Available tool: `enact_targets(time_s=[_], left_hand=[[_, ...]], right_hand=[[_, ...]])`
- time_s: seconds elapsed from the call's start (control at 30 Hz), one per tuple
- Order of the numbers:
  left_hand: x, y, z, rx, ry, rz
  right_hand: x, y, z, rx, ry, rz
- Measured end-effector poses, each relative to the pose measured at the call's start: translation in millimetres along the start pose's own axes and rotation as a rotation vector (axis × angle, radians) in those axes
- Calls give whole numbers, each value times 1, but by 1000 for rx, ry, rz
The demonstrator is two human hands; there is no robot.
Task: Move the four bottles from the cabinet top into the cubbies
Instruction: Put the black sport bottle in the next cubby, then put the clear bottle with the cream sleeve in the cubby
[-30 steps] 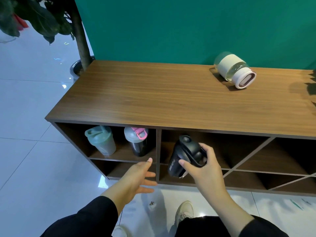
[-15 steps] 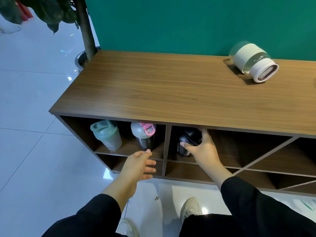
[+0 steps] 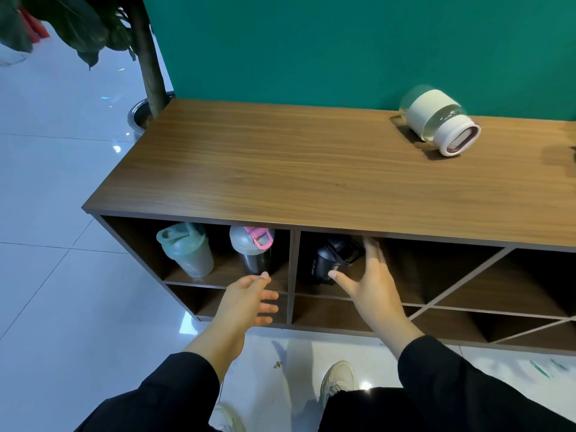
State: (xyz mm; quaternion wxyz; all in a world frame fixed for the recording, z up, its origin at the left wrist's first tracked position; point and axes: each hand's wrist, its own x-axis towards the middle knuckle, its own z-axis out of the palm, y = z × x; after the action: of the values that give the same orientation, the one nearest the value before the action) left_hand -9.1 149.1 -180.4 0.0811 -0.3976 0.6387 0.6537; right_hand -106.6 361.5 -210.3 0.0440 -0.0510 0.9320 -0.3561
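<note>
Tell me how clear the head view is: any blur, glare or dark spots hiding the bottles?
Head view: the glass bottle on the cabinet top is smeared by motion blur; the black bottle sits in deep cubby shadow, detail lost; bright glare spots on the floor tiles; wide-angle bending of the cabinet edges; the green bottle and pink-lidded bottle read clearly.

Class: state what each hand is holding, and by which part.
Nothing is held. The right hand is open beside the black bottle; the left hand is open and empty.
</note>
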Motion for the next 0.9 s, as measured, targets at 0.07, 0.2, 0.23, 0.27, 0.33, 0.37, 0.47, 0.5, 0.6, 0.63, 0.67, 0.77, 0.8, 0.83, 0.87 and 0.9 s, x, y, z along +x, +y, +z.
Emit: enact_targets(time_s=[0.07, 0.2, 0.23, 0.27, 0.33, 0.37, 0.47, 0.5, 0.6, 0.63, 0.67, 0.77, 0.8, 0.83, 0.87, 0.9], left_hand=[[-2, 1, -2, -5, 5, 9], [-7, 1, -3, -8, 2, 41], [-8, 1, -4, -4, 4, 51], [-9, 1, -4, -3, 8, 61], [-10, 1, -5, -3, 19, 74], [-11, 1, -6, -1, 23, 79], [-14, 1, -9, 5, 33, 96], [-14, 1, -10, 8, 38, 99], [-15, 2, -11, 1, 51, 100], [-14, 2, -11, -2, 51, 100], [-12, 2, -11, -11, 51, 101], [-8, 1, -9, -33, 40, 100], [-6, 0, -8, -41, 37, 98], [-5, 0, -6, -46, 32, 97], [-4, 0, -5, -48, 27, 96], [-3, 0, -3, -48, 23, 93]], right_hand=[[-19, 0, -11, 0, 61, -110], [-59, -12, -30, -92, 174, -521], [-66, -16, -34, -82, 172, -595], [-71, -22, -38, -55, 173, -653], [-72, -35, -52, 21, 197, -714], [-68, -42, -62, 76, 208, -724], [-39, -61, -98, 185, 320, -719], [-24, -65, -109, 194, 372, -680], [35, -63, -136, 197, 524, -434], [55, -57, -143, 196, 553, -334], [74, -53, -150, 195, 561, -237], [118, -32, -167, 233, 506, -27], [129, -27, -170, 228, 487, -2], [138, -23, -173, 206, 475, 6], [147, -21, -174, 185, 464, 10], [155, -20, -174, 178, 455, 17]])
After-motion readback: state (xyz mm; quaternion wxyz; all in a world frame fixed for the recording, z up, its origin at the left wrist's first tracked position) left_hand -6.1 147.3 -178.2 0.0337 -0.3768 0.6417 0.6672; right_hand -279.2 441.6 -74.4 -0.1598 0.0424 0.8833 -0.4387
